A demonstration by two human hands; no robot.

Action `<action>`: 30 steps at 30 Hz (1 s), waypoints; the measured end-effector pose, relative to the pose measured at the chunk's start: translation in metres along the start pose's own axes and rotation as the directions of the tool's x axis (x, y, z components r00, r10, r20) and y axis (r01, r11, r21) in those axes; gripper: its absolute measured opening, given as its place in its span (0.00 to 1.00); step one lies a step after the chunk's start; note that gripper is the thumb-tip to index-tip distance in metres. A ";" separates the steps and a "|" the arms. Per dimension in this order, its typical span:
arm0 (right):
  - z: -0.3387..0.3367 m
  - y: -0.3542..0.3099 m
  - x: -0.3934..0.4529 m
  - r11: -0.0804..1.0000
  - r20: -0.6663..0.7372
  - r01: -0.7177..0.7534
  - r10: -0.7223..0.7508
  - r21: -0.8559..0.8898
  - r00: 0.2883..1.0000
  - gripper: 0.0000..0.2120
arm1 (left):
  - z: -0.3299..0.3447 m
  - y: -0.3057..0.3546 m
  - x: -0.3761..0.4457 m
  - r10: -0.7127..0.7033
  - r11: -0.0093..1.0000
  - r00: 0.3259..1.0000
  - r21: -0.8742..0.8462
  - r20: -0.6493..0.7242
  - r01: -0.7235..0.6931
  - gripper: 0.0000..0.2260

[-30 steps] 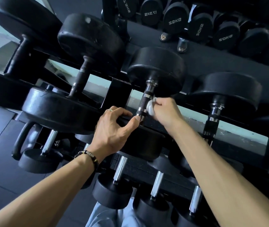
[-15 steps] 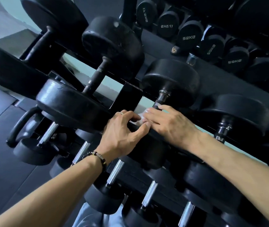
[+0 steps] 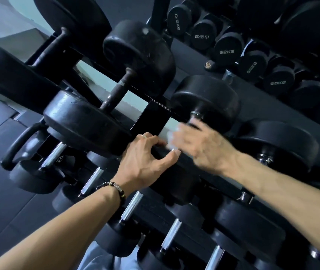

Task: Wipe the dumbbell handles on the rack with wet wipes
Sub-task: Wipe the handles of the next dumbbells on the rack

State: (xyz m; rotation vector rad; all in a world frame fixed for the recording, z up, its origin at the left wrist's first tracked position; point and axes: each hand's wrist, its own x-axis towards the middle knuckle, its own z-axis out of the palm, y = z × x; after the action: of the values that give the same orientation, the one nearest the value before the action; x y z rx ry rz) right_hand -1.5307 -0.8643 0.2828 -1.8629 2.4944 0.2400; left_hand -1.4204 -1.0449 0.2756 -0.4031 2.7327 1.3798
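A black dumbbell lies on the middle rack tier, its far head (image 3: 208, 102) up and right of centre. My left hand (image 3: 147, 162) curls over the dumbbell's near head (image 3: 174, 182), thumb on its edge. My right hand (image 3: 200, 147) is motion-blurred over the handle and hides most of it; only the chrome collar (image 3: 195, 114) shows. A white wet wipe (image 3: 170, 135) sticks out at that hand's fingertips, held against the handle.
A larger dumbbell with a dark worn handle (image 3: 114, 94) lies to the left, another (image 3: 284, 141) to the right. Chrome-handled dumbbells (image 3: 132, 205) fill the lower tier, and labelled ones (image 3: 227, 49) the upper. A kettlebell (image 3: 18, 145) hangs at left over dark floor mats.
My right hand has slid along the handle with the wipe and is now blurred. The view has shifted, so the rack sits further right. My left hand keeps its hold.
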 end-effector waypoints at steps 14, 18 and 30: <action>0.001 0.016 0.002 0.998 -0.037 -0.035 0.036 0.044 0.999 0.22 | 0.000 0.001 -0.001 0.004 1.000 1.000 0.004 0.009 -0.004 0.29; 0.011 -0.009 0.007 0.994 -0.036 -0.061 0.064 0.089 0.997 0.22 | -0.001 0.002 -0.001 0.006 1.000 1.000 0.002 0.000 -0.006 0.29; 0.002 -0.015 -0.010 0.984 -0.239 -0.085 0.122 0.157 0.963 0.18 | -0.002 0.002 -0.001 0.015 1.000 1.000 0.006 0.026 -0.016 0.29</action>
State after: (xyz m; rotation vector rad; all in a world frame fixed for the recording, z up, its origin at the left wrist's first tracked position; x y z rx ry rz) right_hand -1.5134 -0.8591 0.2798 -1.8070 2.6863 -0.1826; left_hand -1.4200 -1.0453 0.2785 -0.3619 2.7247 1.3698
